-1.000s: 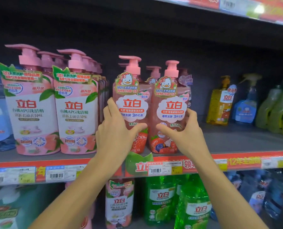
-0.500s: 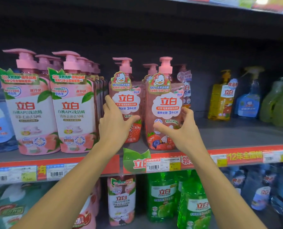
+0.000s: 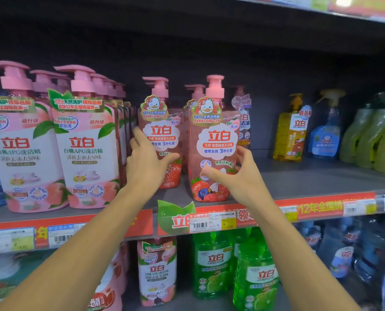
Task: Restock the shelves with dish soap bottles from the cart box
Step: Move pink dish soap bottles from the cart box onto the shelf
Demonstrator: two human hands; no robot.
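- Our right hand (image 3: 238, 176) grips the right strawberry bottle (image 3: 214, 149) at the shelf edge (image 3: 321, 203); open shelf lies rightward.
- Our left hand (image 3: 146, 167) wraps the left strawberry bottle (image 3: 161, 135), set farther back.
- Both stand upright, labels facing us.

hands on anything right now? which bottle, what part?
Each hand wraps one strawberry soap bottle low on its body: left hand on the rear-left bottle, right hand on the front-right bottle. Both bottles stand on the shelf.
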